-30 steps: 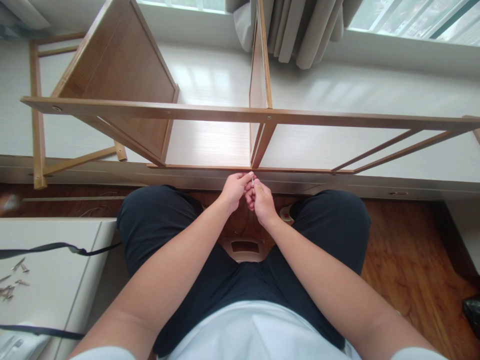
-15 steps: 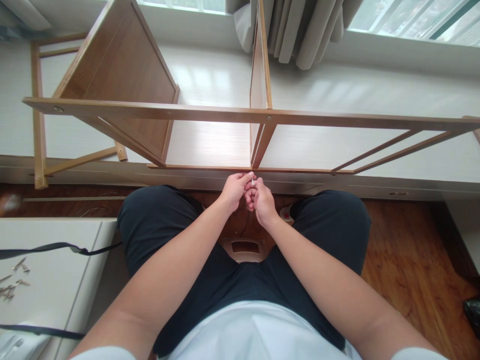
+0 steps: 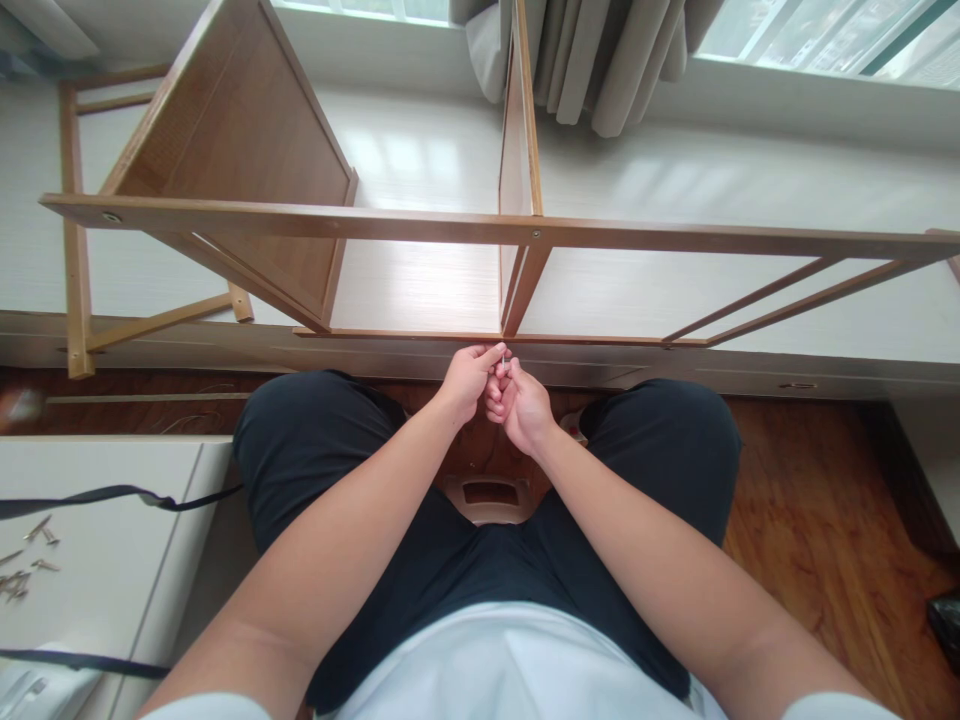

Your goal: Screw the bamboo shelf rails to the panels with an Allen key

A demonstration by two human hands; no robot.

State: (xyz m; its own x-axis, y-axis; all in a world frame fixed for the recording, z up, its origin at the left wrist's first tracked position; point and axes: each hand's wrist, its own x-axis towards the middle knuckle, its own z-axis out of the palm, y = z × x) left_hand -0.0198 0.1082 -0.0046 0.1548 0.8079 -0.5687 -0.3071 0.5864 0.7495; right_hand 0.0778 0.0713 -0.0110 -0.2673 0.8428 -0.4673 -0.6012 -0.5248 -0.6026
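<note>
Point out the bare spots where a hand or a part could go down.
Free: the white ledge between the curtain and the wooden frame, and the white cabinet top right of the screws. Crowded: where left hand and right hand pinch a small metal piece.

Beyond the grip, daylight through wide windows point(image 3: 810, 40) and bunched grey curtains point(image 3: 600, 60) over a pale sill ledge point(image 3: 712, 180). Below and right of it, glossy brown wooden floor point(image 3: 817, 500). Far left and lower, a white cabinet top point(image 3: 112, 560) with a black strap point(image 3: 105, 495) and scattered screws point(image 3: 22, 570).
</note>
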